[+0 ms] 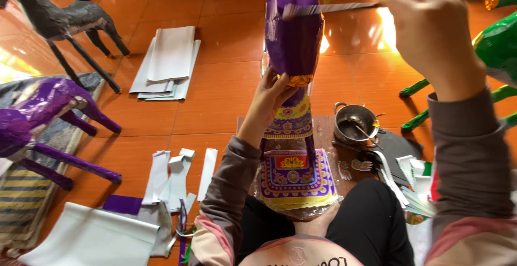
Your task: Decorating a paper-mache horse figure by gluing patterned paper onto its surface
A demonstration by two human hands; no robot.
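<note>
A craft workshop set up on a floor is shown: an orange tiled floor [226,83] is strewn with cut paper strips [172,177], paper-covered animal figures [43,120] are stood around, and a small metal pot [354,123] is kept nearby.

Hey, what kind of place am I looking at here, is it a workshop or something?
Likely a floor-level craft workshop for paper figures. The left hand holds a purple paper figure, the right hand a strip. A finished purple animal, cut white sheets and a small pot lie around.
</note>
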